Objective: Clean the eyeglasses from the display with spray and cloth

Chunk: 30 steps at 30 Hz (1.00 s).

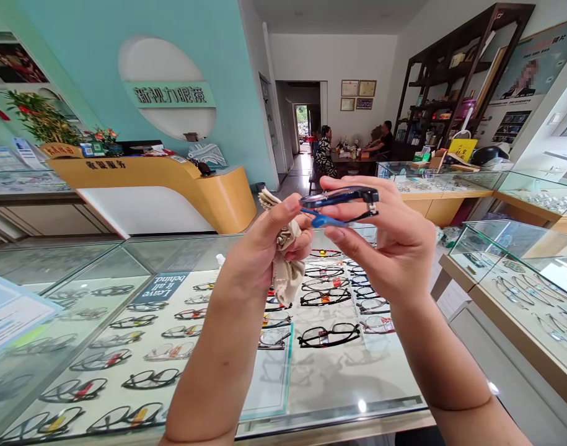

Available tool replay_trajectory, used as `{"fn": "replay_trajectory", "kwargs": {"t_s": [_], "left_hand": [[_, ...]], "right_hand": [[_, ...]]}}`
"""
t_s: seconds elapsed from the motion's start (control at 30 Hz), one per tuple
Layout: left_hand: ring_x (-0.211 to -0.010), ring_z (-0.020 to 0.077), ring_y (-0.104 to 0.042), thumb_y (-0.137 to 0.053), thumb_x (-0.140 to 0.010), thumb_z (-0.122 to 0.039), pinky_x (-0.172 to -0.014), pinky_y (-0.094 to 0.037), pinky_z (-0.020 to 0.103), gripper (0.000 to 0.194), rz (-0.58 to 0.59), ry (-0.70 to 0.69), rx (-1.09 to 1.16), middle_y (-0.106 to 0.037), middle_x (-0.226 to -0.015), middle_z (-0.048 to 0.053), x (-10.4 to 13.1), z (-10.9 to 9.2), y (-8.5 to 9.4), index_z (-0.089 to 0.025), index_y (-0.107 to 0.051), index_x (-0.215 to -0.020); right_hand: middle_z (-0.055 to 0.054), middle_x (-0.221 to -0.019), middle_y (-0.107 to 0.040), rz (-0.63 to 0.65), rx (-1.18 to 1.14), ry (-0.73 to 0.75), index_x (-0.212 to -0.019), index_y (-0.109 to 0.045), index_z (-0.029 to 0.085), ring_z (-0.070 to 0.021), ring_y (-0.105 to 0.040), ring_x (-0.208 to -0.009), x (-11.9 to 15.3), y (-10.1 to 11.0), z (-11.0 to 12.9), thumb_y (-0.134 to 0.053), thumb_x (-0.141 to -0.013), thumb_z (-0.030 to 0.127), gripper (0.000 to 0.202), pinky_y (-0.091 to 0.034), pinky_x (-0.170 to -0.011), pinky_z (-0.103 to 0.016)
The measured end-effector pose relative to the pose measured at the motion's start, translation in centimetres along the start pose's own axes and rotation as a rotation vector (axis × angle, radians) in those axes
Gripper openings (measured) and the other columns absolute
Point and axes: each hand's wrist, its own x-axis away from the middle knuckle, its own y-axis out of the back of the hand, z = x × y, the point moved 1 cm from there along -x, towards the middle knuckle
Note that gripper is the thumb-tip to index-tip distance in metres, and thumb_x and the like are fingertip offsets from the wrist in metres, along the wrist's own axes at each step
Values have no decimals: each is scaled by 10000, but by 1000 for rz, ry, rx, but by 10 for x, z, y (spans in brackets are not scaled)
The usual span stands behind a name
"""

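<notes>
Both my hands are raised above a glass display counter (339, 409). My right hand (385, 241) pinches a pair of dark glasses with blue temples (341, 201), held flat at chest height. My left hand (264, 251) grips a beige cleaning cloth (285, 266), and its thumb and forefinger touch the left end of the glasses. The cloth hangs down below that hand.
Under the counter's glass lie rows of several spectacle frames (329, 334). More glass cases (520, 260) stand to the right, a yellow and white reception desk (162, 192) at the back left. Two people sit at a table (352, 152) far behind.
</notes>
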Motion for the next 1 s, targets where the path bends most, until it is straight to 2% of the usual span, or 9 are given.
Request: {"fn": "replay_trajectory", "kwargs": {"t_s": [0.2,0.3,0.4,0.5,0.57,0.7,0.8,0.9,1.0], "left_hand": [[-496,51,-316,-961,-696,-650,-429,-227,218,562,66,67,-7,-510,-696,-35,-4,4,3,-222,-671,-916],[-491,87,-314,-842,-800,-759,-445,-220,261,568,72,32,-181,-453,-633,-36,-5,8,6,-233,-672,-934],[-470,101,-282,-702,-881,-851,-445,-197,282,623,-75,-65,-498,-405,-584,-39,-3,4,9,-230,-656,-870],[-497,119,-350,-743,-869,-825,-456,-238,284,610,-292,-190,-745,-434,-596,-31,0,-5,12,-229,-626,-808],[-528,130,-379,-776,-883,-766,-476,-259,291,571,-380,-271,-856,-471,-611,-24,3,-12,16,-229,-611,-780],[-555,142,-369,-778,-933,-667,-519,-252,313,524,-448,-362,-999,-477,-598,-24,8,-19,21,-228,-589,-717],[-553,135,-339,-770,-951,-615,-544,-233,328,512,-514,-367,-1095,-445,-580,-34,14,-22,16,-223,-571,-689],[-568,124,-327,-756,-962,-564,-579,-234,330,469,-589,-413,-1147,-446,-586,-46,23,-26,5,-214,-568,-712],[-596,127,-363,-750,-961,-517,-612,-258,329,408,-573,-478,-1151,-498,-618,-43,29,-25,-5,-213,-586,-745]], "right_hand": [[16,-1189,-839,3,-4,-51,-1102,-837,401,-316,-720,-1333,1,-1,0,-798,-984,315,151,-537,-1207,-636],[2,-1193,-835,-27,-9,-72,-1065,-845,393,-321,-739,-1281,1,0,-1,-819,-972,349,106,-564,-1170,-629],[-5,-1174,-831,-77,2,-95,-1038,-848,386,-307,-750,-1247,1,4,-1,-819,-976,360,73,-579,-1152,-600],[-9,-1143,-825,-101,23,-129,-1007,-844,373,-305,-754,-1219,1,10,3,-817,-977,377,40,-586,-1136,-593],[-8,-1115,-819,-95,43,-147,-974,-840,368,-303,-755,-1196,1,14,6,-823,-971,389,26,-586,-1128,-586],[8,-1025,-796,-43,68,-165,-919,-827,353,-265,-753,-1136,2,12,4,-838,-961,422,81,-562,-1134,-534],[2,-990,-797,11,112,-227,-898,-813,318,-239,-753,-1070,14,4,-13,-843,-947,482,175,-569,-1100,-492],[-27,-988,-823,78,128,-293,-899,-806,286,-231,-753,-1019,43,1,-38,-811,-959,529,251,-589,-1018,-456],[-52,-992,-838,134,104,-425,-898,-805,264,-232,-760,-996,79,7,-60,-787,-965,563,307,-590,-971,-426]]}}
